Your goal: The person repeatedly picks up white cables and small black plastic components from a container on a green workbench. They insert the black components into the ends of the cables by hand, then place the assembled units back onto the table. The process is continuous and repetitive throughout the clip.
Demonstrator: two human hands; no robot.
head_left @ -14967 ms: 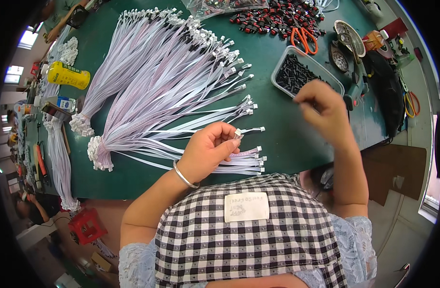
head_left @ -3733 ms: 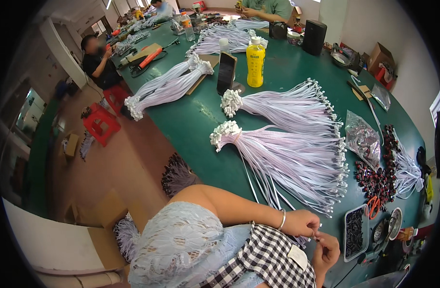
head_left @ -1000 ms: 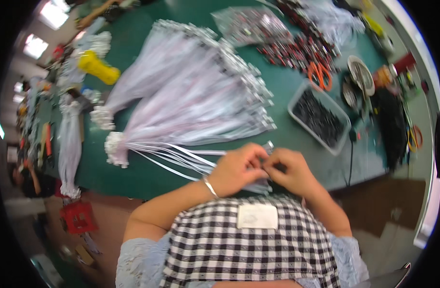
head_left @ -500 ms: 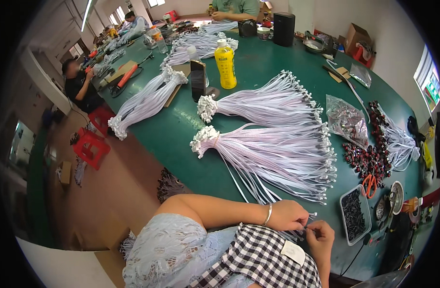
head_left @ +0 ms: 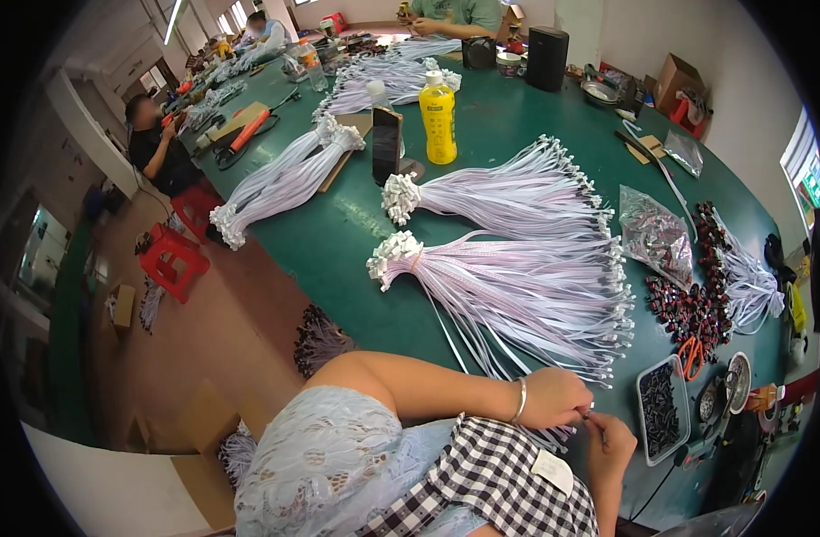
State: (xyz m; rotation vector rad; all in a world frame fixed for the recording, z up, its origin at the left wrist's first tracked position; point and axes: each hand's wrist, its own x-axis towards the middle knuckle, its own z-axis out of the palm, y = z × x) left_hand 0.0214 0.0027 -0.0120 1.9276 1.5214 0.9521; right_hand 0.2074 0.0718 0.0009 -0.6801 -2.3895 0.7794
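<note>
My left hand (head_left: 558, 398), with a silver bangle at its wrist, is closed in a pinch near the table's front edge. A white cable (head_left: 554, 438) runs from under it, and a small white end shows by its fingertips. Opposite, my right hand (head_left: 612, 443) pinches a tiny dark piece against the left fingertips; its exact shape is mostly hidden. Just beyond lies a fanned bundle of white flat cables (head_left: 508, 285) with white connectors, tied by a band. A second such bundle (head_left: 504, 192) lies behind it. Right of my hands stands a clear tray (head_left: 644, 394) of short black pieces.
Orange-handled scissors (head_left: 690, 358), red-and-black parts (head_left: 687, 309) and a plastic bag (head_left: 653, 234) are on the right. A phone (head_left: 386, 148) and a yellow bottle (head_left: 438, 121) stand at the back. Another cable bundle (head_left: 285, 179) lies left. Co-workers sit farther off.
The whole view has shifted slightly, so the table's things appear a little farther right. Both hands stay together in a pinch, with the right fingertips moved slightly up against the left ones.
</note>
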